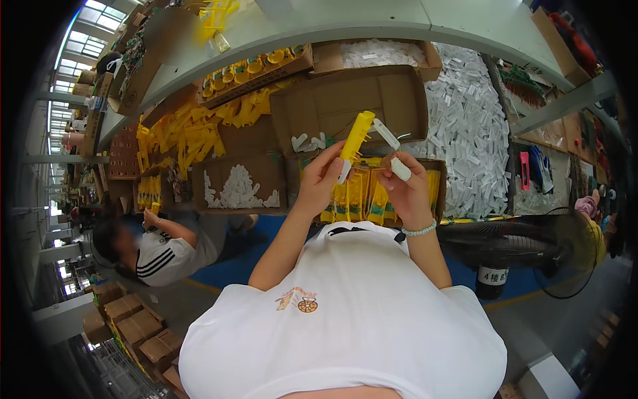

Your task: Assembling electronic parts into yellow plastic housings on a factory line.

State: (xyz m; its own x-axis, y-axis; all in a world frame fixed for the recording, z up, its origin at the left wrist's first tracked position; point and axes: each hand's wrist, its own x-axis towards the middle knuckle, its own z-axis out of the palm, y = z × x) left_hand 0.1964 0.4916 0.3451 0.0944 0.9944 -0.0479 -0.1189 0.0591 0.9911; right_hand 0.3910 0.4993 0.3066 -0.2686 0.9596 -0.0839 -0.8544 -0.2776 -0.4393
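1. Your left hand (pixel 320 178) grips a yellow comb piece (pixel 355 136), raised above the tray of yellow packs (pixel 359 193).
2. Your right hand (pixel 404 186) pinches a white strip (pixel 387 135) touching the comb piece's top.

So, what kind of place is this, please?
Probably a factory assembly bench. The left hand holds a yellow plastic part, the right hand a white piece, with cardboard trays and a heap of white parts beyond.
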